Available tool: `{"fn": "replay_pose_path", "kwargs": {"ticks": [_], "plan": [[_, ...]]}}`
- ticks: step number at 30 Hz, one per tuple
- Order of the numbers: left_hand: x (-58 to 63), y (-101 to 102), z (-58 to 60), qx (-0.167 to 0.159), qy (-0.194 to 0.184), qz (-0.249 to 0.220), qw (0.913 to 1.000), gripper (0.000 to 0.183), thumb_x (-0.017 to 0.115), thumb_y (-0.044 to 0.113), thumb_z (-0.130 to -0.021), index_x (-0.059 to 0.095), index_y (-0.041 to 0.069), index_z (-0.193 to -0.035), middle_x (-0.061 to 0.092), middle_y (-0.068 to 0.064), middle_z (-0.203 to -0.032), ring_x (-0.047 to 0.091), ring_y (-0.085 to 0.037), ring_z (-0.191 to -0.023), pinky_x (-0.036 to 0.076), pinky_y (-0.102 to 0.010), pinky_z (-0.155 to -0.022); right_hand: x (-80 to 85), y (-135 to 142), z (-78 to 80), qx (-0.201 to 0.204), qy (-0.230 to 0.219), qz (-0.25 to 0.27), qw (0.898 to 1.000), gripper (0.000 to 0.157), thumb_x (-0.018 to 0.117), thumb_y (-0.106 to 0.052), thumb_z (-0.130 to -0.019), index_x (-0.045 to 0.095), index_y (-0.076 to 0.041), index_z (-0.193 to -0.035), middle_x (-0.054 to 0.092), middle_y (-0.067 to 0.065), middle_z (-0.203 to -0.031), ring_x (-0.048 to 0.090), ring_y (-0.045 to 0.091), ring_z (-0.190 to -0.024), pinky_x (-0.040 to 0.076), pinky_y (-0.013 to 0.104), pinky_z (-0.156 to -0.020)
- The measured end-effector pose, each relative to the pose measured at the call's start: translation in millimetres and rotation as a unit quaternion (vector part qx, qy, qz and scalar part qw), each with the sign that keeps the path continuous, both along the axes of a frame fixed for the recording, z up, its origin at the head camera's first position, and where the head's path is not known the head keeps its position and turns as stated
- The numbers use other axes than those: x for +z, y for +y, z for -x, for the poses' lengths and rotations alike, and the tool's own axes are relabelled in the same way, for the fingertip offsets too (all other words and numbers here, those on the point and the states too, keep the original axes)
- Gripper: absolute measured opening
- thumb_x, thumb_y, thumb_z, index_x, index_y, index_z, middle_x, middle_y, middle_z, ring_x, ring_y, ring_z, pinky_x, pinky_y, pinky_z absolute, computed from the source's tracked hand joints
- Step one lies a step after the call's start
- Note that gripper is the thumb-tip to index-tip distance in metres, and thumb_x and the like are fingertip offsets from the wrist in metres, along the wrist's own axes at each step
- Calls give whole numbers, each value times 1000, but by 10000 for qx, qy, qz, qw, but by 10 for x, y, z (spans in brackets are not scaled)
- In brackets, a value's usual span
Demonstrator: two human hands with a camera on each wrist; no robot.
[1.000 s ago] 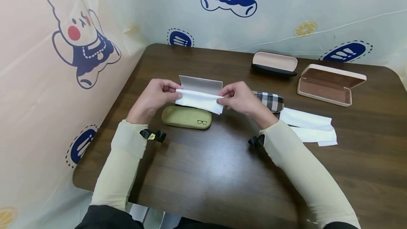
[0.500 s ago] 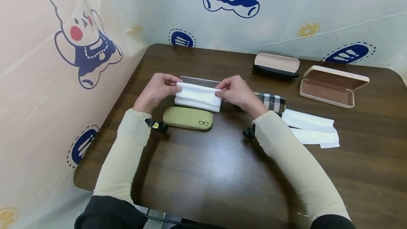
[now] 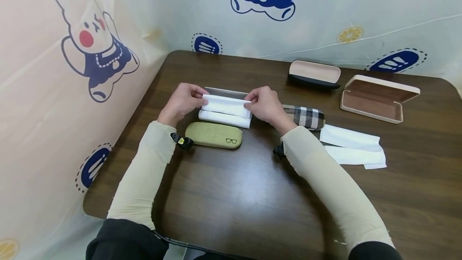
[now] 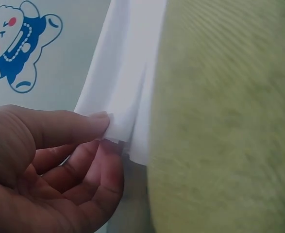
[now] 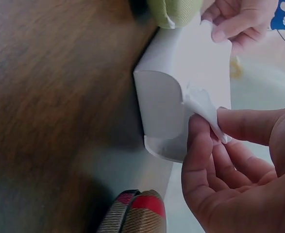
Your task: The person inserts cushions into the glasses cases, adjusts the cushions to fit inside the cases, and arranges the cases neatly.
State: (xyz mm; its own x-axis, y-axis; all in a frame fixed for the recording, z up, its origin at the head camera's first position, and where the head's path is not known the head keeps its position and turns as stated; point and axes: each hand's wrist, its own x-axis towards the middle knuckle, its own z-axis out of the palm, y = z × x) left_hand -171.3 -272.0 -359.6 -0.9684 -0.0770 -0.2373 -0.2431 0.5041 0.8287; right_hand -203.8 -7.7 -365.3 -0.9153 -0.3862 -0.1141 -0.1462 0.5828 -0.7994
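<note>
Head view: one folded white cloth (image 3: 226,106), pinched at opposite ends by left hand (image 3: 185,100) and right hand (image 3: 266,103), both equally near, long axis roughly parallel to the far edge of the table (image 3: 245,204), at an open white case (image 5: 159,107) nearer the left edge.

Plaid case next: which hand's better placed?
Right, I'd say. The right hand is nearer the plaid case; the left hand is at the opposite end of the white case. Both pinch the white cloth, so the right would need to let go first.
</note>
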Motion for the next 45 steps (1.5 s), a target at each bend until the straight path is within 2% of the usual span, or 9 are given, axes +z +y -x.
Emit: {"fn": "replay_pose_path", "kwargs": {"ticks": [5, 10, 19, 24, 29, 32, 36, 45], "plan": [[-24, -1, 5, -55, 78, 235, 9997, 22, 74, -2, -89, 71, 0, -111, 61, -15, -102, 55, -26, -92, 52, -40, -84, -30, -23, 1, 10, 267, -180, 9995, 13, 72, -12, -92, 75, -4, -102, 66, 9, -92, 57, 22, -85, 47, 34, -73], [-33, -7, 20, -242, 247, 732, 9967, 20, 74, 0, -89, 72, 0, -109, 62, -14, -99, 54, -26, -90, 49, -33, -75, -26, -50, 8, 94, 584, -340, 9977, 15, 71, -12, -92, 74, -3, -103, 67, 10, -94, 58, 23, -87, 49, 36, -76], [8, 92, 68, -518, 582, 1695, 9824, 19, 77, -1, -83, 74, 0, -101, 65, -14, -91, 56, -28, -86, 48, -39, -76, -34, -82, 20, 182, 864, -742, 9933, 16, 68, -10, -93, 75, -2, -105, 69, 12, -99, 60, 25, -89, 50, 39, -79], [5, 159, 95, -469, 396, 2029, 9773, 23, 76, -4, -82, 72, 0, -104, 64, -15, -94, 56, -30, -89, 50, -40, -77, -78, -93, 26, 239, 877, -980, 9910, 14, 66, -9, -93, 76, -3, -101, 69, 11, -98, 59, 25, -83, 50, 38, -73], [7, 209, 96, -662, 431, 2310, 9698, 26, 71, -9, -81, 71, -1, -106, 63, -15, -93, 55, -31, -89, 49, -41, -79, -141, -91, 29, 188, 840, -1087, 9903, 12, 67, -10, -92, 76, -3, -98, 68, 10, -94, 59, 24, -81, 50, 37, -71], [3, 222, 94, -730, 506, 2369, 9675, 26, 70, -10, -80, 70, -1, -104, 64, -14, -91, 55, -30, -89, 48, -41, -80, -165, -96, 32, 125, 756, -1061, 9914, 12, 68, -12, -93, 75, -4, -100, 68, 10, -96, 60, 25, -82, 51, 37, -72], [-22, 214, 91, -682, 430, 2272, 9705, 25, 72, -9, -80, 70, -2, -103, 63, -14, -91, 55, -30, -88, 48, -40, -80, -194, -97, 32, 83, 700, -1028, 9922, 13, 68, -13, -94, 75, -5, -102, 67, 10, -97, 60, 25, -83, 51, 37, -71], [-32, 134, 22, -538, 689, 1905, 9778, 23, 75, -3, -81, 71, -1, -103, 66, -13, -92, 59, -27, -86, 50, -39, -78, -228, -44, -26, -28, 1089, -810, 9907, 23, 73, -16, -92, 72, -3, -110, 72, 11, -97, 67, 23, -90, 53, 38, -78]]}}
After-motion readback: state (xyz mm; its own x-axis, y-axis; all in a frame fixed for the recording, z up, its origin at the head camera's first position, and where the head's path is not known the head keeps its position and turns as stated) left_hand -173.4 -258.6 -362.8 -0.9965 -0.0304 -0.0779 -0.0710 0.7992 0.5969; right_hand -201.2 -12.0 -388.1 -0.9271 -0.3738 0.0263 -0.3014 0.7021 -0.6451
